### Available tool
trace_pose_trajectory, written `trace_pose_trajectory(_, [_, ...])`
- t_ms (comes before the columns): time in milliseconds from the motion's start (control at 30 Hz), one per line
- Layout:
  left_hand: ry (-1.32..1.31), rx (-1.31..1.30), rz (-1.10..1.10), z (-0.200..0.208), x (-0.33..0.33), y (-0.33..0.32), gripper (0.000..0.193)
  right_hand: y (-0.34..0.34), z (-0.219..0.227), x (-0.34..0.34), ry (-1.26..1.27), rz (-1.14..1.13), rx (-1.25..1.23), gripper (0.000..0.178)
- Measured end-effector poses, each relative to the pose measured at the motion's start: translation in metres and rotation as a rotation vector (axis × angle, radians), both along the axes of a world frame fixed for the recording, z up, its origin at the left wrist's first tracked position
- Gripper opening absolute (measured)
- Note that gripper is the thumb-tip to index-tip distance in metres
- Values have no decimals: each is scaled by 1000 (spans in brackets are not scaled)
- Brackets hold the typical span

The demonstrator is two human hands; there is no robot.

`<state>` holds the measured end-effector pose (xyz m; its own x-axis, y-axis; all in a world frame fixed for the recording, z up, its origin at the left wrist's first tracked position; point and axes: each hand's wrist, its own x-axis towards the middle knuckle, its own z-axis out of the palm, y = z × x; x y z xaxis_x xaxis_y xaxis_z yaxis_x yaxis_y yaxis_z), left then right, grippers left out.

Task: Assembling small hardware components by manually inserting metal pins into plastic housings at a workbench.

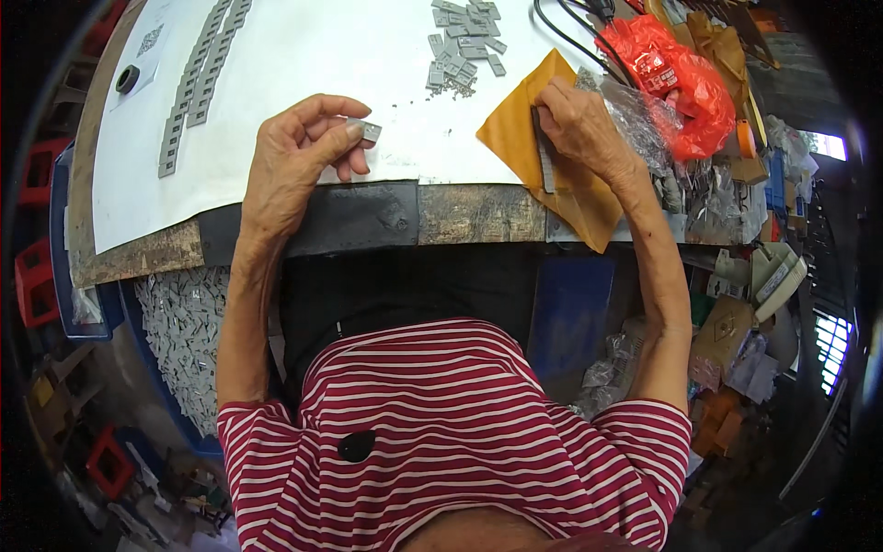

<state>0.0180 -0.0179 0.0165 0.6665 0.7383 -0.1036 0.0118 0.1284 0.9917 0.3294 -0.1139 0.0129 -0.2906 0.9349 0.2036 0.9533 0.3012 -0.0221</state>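
Observation:
My left hand (308,152) is raised over the front of the white sheet, pinching a small flat grey metal piece (370,131) between thumb and fingers. Farther right, my right hand (581,124) is closed at the upper end of a narrow grey bar (546,161). That bar lies across an orange-brown sheet (515,124), which hangs over the table's front edge. My fingers partly cover the bar's far end. A loose heap of similar grey metal pieces (469,41) lies beyond, between my hands. Two long overlapping rows of such pieces (198,78) run along the left.
A black ring (128,79) sits at the far left. At right are a red plastic bag (667,87), black cables (575,28) and clear plastic wrap (635,120). Below the worn table edge (478,213), a blue bin (175,405) holds many small grey pieces (184,331).

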Motion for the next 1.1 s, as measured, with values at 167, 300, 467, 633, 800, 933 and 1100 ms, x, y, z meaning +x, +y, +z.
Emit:
trace_pose_trajectory(167, [-41, -67, 23, -3, 6, -6, 18, -2, -1, -2, 3, -12, 23, 6])
trace_pose_trajectory(300, [-34, -46, 25, -6, 9, -7, 17, -3, -2, -3, 81, -8, 76, 9])
trace_pose_trajectory(467, [-29, -37, 14, -6, 12, -6, 17, -5, -1, -1, 130, -40, 54, 7])
trace_pose_trajectory(633, [-8, -53, 13, -5, 12, -9, 19, -8, -1, 3, 268, -146, 25, 5])
trace_pose_trajectory(800, [-24, -31, -1, -7, 12, -9, 19, -11, 0, 8, 432, -217, -65, 13])
trace_pose_trajectory(933, [-51, -8, -1, -8, 12, -8, 20, -11, 10, 5, 647, -361, -249, 13])
trace_pose_trajectory(1100, [-87, -30, -11, -7, 11, -10, 21, -7, 24, -15, 1312, -505, -537, 14])
